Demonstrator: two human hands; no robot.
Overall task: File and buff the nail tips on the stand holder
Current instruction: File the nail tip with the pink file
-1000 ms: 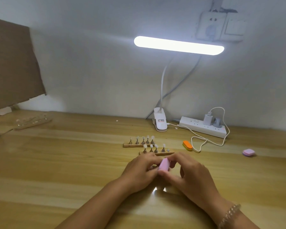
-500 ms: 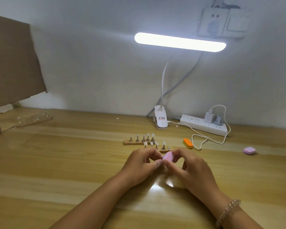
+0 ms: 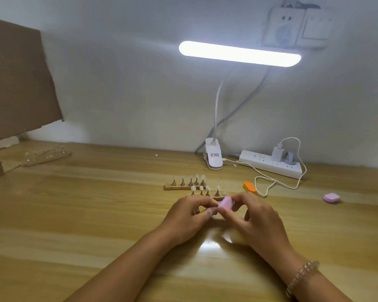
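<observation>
One stroke on: your right hand [image 3: 262, 223] grips the pink buffer [image 3: 226, 202] in its fingers, now shifted toward 1 o'clock. Your left hand [image 3: 188, 216] fingers pinch something hidden, probably a nail tip.

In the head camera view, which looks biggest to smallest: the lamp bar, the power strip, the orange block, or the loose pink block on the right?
1. lamp bar
2. power strip
3. orange block and loose pink block: these look about alike, so I have not ranked them.
</observation>
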